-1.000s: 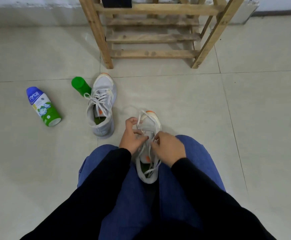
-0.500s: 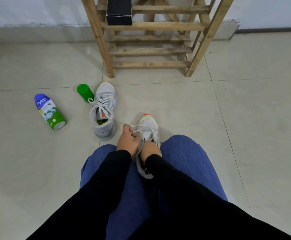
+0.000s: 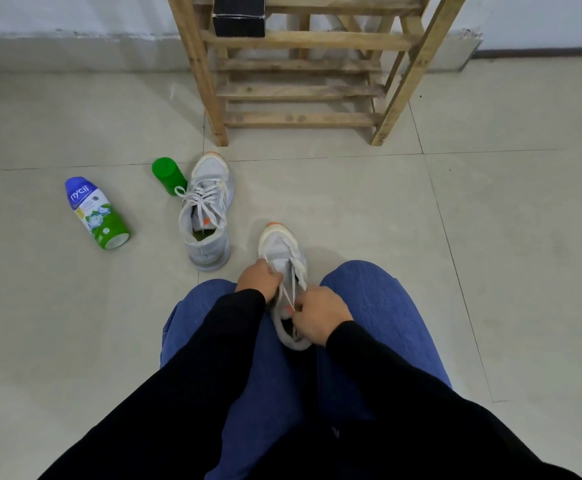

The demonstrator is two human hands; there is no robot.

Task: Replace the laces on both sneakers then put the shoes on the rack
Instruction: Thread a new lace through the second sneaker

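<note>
Bracing the grey mesh sneaker (image 3: 281, 250), toe toward the wooden slatted rack (image 3: 303, 91), on the floor (image 3: 369, 202) between the knees (image 3: 364, 289), the left hand (image 3: 258, 280) curls its fingers round the upper to steady it while the right hand (image 3: 320, 315) pinches the white lace (image 3: 287, 295), probably for threading.

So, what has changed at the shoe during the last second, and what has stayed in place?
The lace, which looped above the toe of the sneaker, has been pulled down flat. The left hand now grips the sneaker's left side; the right hand drew back toward the person and pinches the lace near the tongue. The second sneaker, green container, Nycil bottle and rack have not moved.
</note>
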